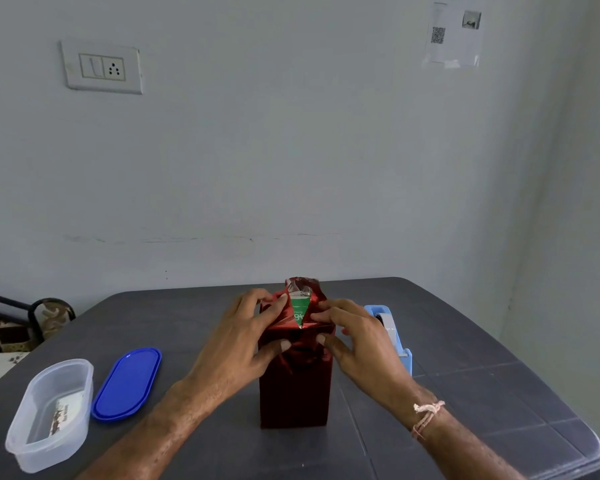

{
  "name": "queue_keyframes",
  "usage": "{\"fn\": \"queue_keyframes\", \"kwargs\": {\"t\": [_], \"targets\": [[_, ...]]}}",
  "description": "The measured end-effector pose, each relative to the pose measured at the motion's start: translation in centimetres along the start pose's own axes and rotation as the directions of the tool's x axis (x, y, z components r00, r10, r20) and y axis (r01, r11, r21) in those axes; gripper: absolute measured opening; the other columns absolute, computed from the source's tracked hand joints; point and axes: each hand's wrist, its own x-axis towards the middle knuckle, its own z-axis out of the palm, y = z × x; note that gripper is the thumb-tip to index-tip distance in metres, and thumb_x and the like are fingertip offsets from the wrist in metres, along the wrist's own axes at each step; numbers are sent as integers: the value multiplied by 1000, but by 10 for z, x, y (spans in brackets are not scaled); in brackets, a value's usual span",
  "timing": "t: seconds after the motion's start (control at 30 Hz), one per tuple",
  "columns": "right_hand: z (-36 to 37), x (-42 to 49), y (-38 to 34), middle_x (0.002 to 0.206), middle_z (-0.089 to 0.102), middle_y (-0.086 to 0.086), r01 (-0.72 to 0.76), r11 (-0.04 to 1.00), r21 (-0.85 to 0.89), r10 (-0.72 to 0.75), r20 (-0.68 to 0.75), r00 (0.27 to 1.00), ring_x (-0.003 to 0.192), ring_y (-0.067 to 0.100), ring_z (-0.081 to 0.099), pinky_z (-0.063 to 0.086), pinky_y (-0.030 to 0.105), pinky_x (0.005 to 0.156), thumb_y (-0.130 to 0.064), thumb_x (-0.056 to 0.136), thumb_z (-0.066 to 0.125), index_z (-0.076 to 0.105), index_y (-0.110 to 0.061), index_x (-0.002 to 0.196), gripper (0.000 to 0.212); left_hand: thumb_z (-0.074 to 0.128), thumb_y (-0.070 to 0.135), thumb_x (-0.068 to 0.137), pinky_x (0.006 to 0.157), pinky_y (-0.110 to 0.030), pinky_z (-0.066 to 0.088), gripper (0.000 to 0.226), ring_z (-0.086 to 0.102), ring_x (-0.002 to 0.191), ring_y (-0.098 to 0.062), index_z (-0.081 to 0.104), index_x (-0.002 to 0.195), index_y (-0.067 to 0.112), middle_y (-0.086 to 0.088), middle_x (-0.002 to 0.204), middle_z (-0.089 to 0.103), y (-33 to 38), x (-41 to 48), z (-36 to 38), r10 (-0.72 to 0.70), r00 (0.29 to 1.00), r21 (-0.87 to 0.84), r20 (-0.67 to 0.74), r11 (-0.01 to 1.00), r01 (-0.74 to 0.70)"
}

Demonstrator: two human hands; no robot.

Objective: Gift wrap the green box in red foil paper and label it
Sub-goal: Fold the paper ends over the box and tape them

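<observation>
1. The green box (300, 308) stands upright on the bench (465, 393), low in the middle of the frame. It is sheathed in red foil paper (293, 396), and only a green wedge shows at its open top.
2. The left hand (243, 337) grips the foil at the top left corner of the box. Its fingers curl over the folded flap and its thumb presses the front face.
3. The right hand (361, 341) pinches the foil at the top right corner, fingers on the flap and thumb on the front. A thread band (426, 414) circles its wrist.
4. A light blue tape dispenser (392, 330) sits just right of the box, behind the right hand.
5. At lower left stands a clear plastic container (49, 414) with a printed card inside, and its blue lid (127, 382) lies beside it.
6. The bench is dark grey and stands against a pale wall. A switch and socket plate (101, 67) is at upper left, and a sheet with a QR code (454, 32) at upper right.
7. A patterned bed cover (0, 337) shows at the left edge.
</observation>
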Motion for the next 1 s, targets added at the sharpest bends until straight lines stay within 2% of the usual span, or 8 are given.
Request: {"fn": "queue_keyframes", "kwargs": {"t": [0.2, 0.37, 0.47, 0.53, 0.7, 0.83, 0.93, 1.0], "targets": [[-2, 3, -6, 123, 65, -15, 36, 992, -119, -37, -3, 999, 118, 7, 53, 41, 18, 91, -27, 90, 74, 67, -29, 124, 35, 68, 51, 89, 97, -29, 53, 74, 43, 127, -12, 43, 154, 22, 7, 136, 45, 5, -2, 2, 40, 997, 62, -70, 997, -36], [-4, 8, -13, 120, 64, -9, 86, 985, -149, -82, 33, 996, 110, 12, 55, 43, 19, 88, -18, 86, 76, 69, -22, 123, 38, 70, 48, 89, 95, -23, 51, 71, 43, 126, -11, 48, 150, 21, 9, 136, 39, 6, -3, 0, 67, 996, 81, -64, 995, -61], [-10, 12, -18, 116, 65, -10, 130, 972, -194, -120, 63, 991, 107, 14, 58, 48, 23, 80, -22, 86, 75, 62, -28, 131, 48, 65, 54, 90, 94, -21, 49, 70, 40, 122, -8, 47, 151, 24, 10, 134, 38, 6, 0, -4, 74, 997, 96, -31, 993, -71], [-14, 14, -22, 110, 64, -11, 173, 947, -270, -149, 109, 983, 102, 14, 59, 41, 23, 73, -26, 86, 76, 55, -36, 137, 57, 62, 60, 90, 95, -22, 48, 71, 38, 122, -7, 46, 151, 27, 12, 134, 37, 6, 2, -6, 72, 997, 103, -6, 992, -71], [-21, 24, -29, 113, 59, -4, 274, 889, -368, -191, 246, 950, 102, 17, 55, 38, 27, 74, -31, 89, 71, 45, -44, 146, 64, 60, 79, 79, 91, -24, 50, 87, 35, 123, -4, 45, 150, 30, 15, 133, 34, 5, 5, -6, 43, 999, 76, 31, 996, -46], [-21, 29, -28, 119, 54, -6, 297, 874, -386, -178, 313, 933, 106, 16, 52, 37, 28, 76, -35, 92, 67, 42, -46, 147, 61, 33, 100, 67, 97, -28, 46, 110, 39, 120, -3, 43, 153, 31, 16, 129, 40, 1, 6, -15, 52, 994, -40, 94, 998, -48], [-23, 32, -28, 124, 52, -7, 289, 881, -374, -158, 344, 926, 112, 15, 49, 42, 30, 79, -35, 92, 68, 42, -46, 147, 62, 29, 87, 85, 92, -19, 44, 81, 50, 114, 6, 48, 146, 37, 17, 124, 54, -4, 20, -24, -92, 995, -344, 26, 934, 95], [-26, 34, -29, 130, 51, -7, 287, 885, -366, -146, 366, 919, 117, 15, 48, 48, 33, 87, -37, 93, 68, 41, -46, 149, 63, 44, 56, 102, 87, -16, 47, 44, 57, 109, 5, 59, 134, 31, 13, 125, 61, -10, 43, -26, -244, 970, -502, -12, 840, 205]]}}
